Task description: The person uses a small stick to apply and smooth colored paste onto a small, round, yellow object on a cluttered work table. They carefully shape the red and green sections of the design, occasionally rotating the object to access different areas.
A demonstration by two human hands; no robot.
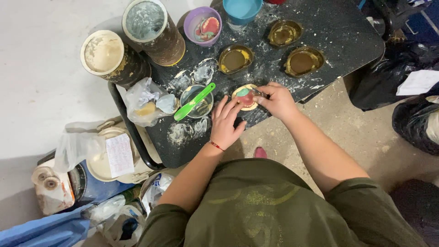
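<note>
Hands meet over a small round cream-coloured mould (244, 97) with a pink and green dental cast in it, sitting near the front edge of the black plaster-spattered tabletop (347, 32).

Left hand (227, 122): fingers spread flat and released, tips touching the mould's near side, steadying it. Red string bracelet (216, 145) on that wrist.

Right hand (277, 100): fingers pinched on a thin metal tool (259, 93), tip on the cast. Can't tell what kind of tool, too small.

Just left of the mould: clear round mixing bowl (195, 101) with a lime-green plastic spatula (195, 101) lying across it. Further left, a crumpled clear plastic bag (147, 101) with lumps inside.

Behind: three brass-coloured round flasks (235, 58), well apart from the hands. Purple plastic cup (202, 25) holding more pink casts, blue plastic cup (242, 10) beside it. Two tall plaster-crusted cylindrical tubs (153, 29) at the table's far left corner.
</note>
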